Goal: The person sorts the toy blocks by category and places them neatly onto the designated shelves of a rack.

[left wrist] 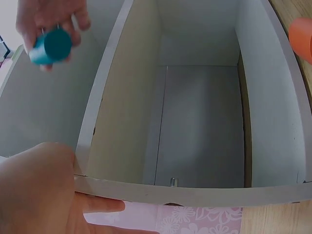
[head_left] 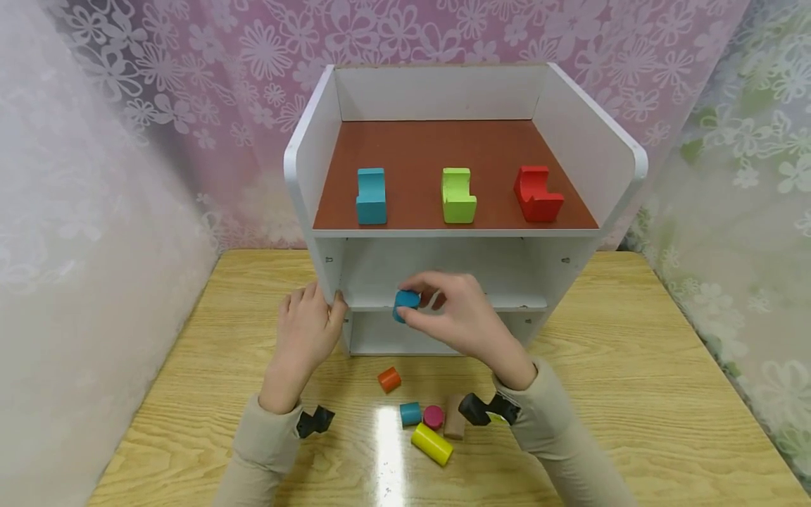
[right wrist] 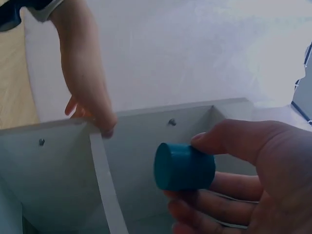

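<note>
1. The left hand rests against the left wall of the white shelf unit; its thumb lies on the front edge, its fingers on the outer face; it steadies the wall with straight fingers and encloses nothing.
2. On the brown top shelf stand three chair-shaped blocks in a row, well apart: a blue block at the left, a green block in the middle, a red block at the right.
3. The right hand pinches a teal cylinder between thumb and fingers, just in front of the middle shelf's edge, left of centre; the cylinder lies on its side in the hand, its flat end facing left; whether it touches the shelf I cannot tell.
4. On the desk below the unit lies an orange cylinder; nearer the person, close together, are a small blue cylinder, a pink disc, a brown block and a yellow cylinder lying on its side.
5. Both sleeves are beige; a black strap mount sits at each wrist.
</note>
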Tool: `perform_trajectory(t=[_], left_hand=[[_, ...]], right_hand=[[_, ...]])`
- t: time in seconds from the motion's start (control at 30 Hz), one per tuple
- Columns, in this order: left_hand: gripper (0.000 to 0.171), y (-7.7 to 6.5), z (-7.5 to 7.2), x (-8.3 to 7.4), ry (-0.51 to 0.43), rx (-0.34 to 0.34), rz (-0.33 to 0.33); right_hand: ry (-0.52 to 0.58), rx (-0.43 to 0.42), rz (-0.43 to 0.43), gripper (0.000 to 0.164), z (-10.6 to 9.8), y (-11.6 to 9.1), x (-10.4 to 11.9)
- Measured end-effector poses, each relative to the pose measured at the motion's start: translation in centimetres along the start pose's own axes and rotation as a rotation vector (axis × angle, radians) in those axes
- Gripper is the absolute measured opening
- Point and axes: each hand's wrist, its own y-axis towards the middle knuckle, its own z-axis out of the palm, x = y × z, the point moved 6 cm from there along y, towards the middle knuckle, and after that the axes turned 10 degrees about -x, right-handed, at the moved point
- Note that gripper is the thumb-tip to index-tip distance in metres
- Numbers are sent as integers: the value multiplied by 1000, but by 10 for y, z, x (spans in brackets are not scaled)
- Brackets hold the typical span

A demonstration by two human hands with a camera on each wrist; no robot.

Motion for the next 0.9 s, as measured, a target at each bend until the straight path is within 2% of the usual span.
perform_trajectory(t=[0.13,0.33,0.57,0.9], left_hand=[[42,0,0,0,3,-2,2],[41,0,0,0,3,-5,3],[38,1,0,0,-5,-4,1],[38,0,1,0,-16,-9,7]], right_hand=[[9,-10,-1,21,8,18,-6],[1,26,32,23,22,35,-20],[-43,31,17,24,32,42,-28],[-107,79,-16,28,48,46,-26]])
